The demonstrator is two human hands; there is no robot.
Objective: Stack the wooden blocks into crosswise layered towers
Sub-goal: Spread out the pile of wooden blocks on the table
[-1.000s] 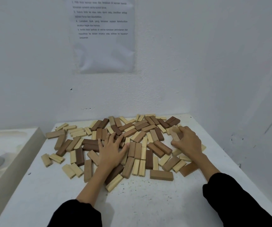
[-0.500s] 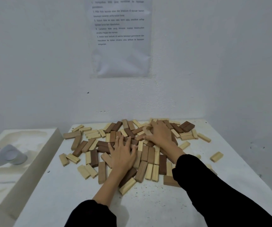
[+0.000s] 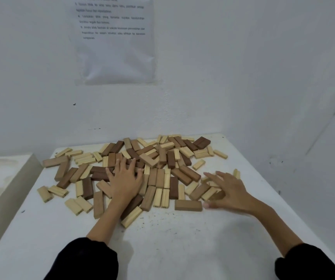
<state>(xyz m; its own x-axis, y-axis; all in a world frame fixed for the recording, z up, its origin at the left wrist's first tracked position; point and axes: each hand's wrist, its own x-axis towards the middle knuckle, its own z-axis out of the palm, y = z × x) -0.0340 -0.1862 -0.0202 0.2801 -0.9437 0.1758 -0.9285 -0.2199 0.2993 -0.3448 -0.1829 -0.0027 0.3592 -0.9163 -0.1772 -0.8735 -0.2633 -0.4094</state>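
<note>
Bare study room: white walls (image 3: 243,77), instruction sheet (image 3: 114,41) (blurred).

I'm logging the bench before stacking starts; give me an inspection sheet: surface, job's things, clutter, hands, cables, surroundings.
Surface: white table, dark specks in front of the pile.
Job's things: wooden blocks, light, tan and dark, lying mostly flat in a loose pile; no tower.
Clutter: nothing seen.
Hands: left hand flat on the blocks, fingers spread; right hand open at the pile's right edge.
Cables: nothing seen.
Surroundings: printed sheet on the white wall; white moulded object left of the table.
</note>
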